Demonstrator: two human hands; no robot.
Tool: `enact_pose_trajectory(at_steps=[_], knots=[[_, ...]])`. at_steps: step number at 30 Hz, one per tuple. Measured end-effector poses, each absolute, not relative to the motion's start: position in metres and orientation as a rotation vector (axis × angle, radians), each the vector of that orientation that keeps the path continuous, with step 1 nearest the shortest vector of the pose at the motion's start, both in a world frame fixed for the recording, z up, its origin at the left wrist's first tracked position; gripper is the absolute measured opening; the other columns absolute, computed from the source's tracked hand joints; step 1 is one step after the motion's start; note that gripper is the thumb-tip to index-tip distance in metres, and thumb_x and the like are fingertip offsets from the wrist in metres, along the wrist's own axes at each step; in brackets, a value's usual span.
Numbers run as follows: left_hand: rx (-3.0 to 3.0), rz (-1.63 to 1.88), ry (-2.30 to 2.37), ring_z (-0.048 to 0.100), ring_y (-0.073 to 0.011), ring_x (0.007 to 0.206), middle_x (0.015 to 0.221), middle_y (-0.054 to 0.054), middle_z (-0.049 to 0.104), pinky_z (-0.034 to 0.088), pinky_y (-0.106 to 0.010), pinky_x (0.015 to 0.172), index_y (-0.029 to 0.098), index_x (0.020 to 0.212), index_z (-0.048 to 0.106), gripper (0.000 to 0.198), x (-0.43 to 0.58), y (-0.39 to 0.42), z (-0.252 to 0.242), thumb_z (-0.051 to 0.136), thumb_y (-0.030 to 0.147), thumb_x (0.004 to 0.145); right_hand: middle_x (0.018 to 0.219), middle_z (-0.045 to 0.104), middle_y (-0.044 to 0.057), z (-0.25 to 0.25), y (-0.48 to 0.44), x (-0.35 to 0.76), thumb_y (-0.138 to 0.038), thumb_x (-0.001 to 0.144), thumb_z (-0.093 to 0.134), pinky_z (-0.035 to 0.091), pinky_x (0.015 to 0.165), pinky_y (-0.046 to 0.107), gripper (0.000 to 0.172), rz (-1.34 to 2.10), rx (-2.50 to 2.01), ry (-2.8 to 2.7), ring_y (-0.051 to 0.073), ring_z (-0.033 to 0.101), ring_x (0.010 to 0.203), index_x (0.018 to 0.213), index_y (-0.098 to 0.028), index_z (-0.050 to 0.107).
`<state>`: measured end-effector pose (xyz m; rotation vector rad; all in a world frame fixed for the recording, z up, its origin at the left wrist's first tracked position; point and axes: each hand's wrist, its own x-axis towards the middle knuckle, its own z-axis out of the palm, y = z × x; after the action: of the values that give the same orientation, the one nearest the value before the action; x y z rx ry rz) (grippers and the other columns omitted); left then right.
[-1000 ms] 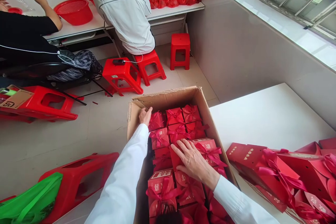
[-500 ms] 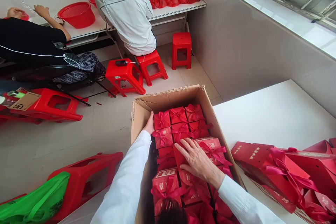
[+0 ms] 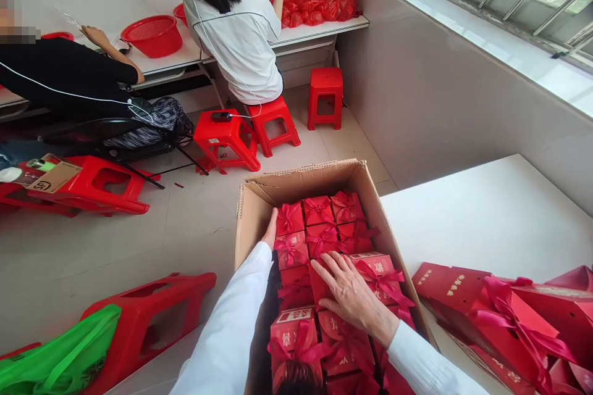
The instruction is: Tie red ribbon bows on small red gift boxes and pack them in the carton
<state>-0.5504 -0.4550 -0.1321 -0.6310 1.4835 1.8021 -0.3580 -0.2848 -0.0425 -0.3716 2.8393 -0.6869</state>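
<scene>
A tall brown carton (image 3: 377, 213) holds rows of red gift boxes (image 3: 319, 210) tied with dark pink ribbon bows. My left hand (image 3: 270, 229) is inside the carton's left side, its fingers straight along the edge of the back-left gift boxes; part of it is hidden. My right hand (image 3: 354, 296) lies palm down on the gift boxes near the middle, fingers stretched out and thumb apart. A gift box with white lettering (image 3: 375, 265) sits just beyond its fingers, raised above its neighbours. Dark hair covers part of a front gift box.
Larger red boxes with bows (image 3: 503, 308) lie on the white table (image 3: 463, 197) at right. A green bag (image 3: 60, 355) and red stool (image 3: 152, 315) stand at left. Two people sit at the far bench (image 3: 315, 34), near a red basket (image 3: 152, 37) and red bags (image 3: 319, 3).
The whole view has shifted slightly, with the carton appearing a little lower. Both my hands keep their places on the gift boxes. The person in white has raised a hand by the red bags.
</scene>
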Motion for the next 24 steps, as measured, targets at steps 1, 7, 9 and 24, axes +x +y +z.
enact_pose_trajectory(at_steps=[1, 7, 9, 24], knots=[[-0.641, 1.802, 1.481, 0.059, -0.0231, 0.100, 0.117, -0.008, 0.058, 0.052, -0.041, 0.084, 0.014, 0.117, 0.055, 0.033, -0.549, -0.456, -0.132, 0.054, 0.033, 0.090, 0.141, 0.044, 0.013, -0.042, -0.284, -0.358, -0.033, 0.076, 0.072, 0.035, 0.105, 0.055, 0.080, -0.687, -0.376, 2.838, 0.034, 0.036, 0.131, 0.144, -0.022, 0.032], [-0.705, 1.781, 1.471, 0.059, -0.0235, 0.101, 0.117, -0.008, 0.058, 0.052, -0.041, 0.084, 0.014, 0.116, 0.056, 0.033, -0.543, -0.460, -0.134, 0.055, 0.033, 0.089, 0.141, 0.044, 0.013, -0.040, -0.284, -0.360, -0.034, 0.077, 0.071, 0.035, 0.105, 0.055, 0.079, -0.694, -0.374, 2.814, 0.034, 0.036, 0.131, 0.144, -0.022, 0.032], [-0.724, 1.776, 1.467, 0.059, -0.0242, 0.101, 0.116, -0.008, 0.058, 0.052, -0.041, 0.084, 0.013, 0.116, 0.056, 0.034, -0.543, -0.459, -0.138, 0.055, 0.034, 0.089, 0.141, 0.043, 0.013, -0.041, -0.284, -0.359, -0.034, 0.077, 0.071, 0.035, 0.105, 0.055, 0.079, -0.692, -0.372, 2.819, 0.034, 0.035, 0.131, 0.144, -0.022, 0.032], [-0.782, 1.914, 1.352, 0.060, -0.0203, 0.098, 0.115, -0.010, 0.059, 0.051, -0.041, 0.084, 0.015, 0.116, 0.055, 0.036, -0.544, -0.467, -0.160, 0.050, 0.040, 0.091, 0.142, 0.042, 0.014, -0.031, -0.288, -0.370, -0.040, 0.089, 0.055, 0.029, 0.102, 0.065, 0.056, -0.643, -0.436, 2.864, 0.036, 0.031, 0.133, 0.140, -0.021, 0.039]])
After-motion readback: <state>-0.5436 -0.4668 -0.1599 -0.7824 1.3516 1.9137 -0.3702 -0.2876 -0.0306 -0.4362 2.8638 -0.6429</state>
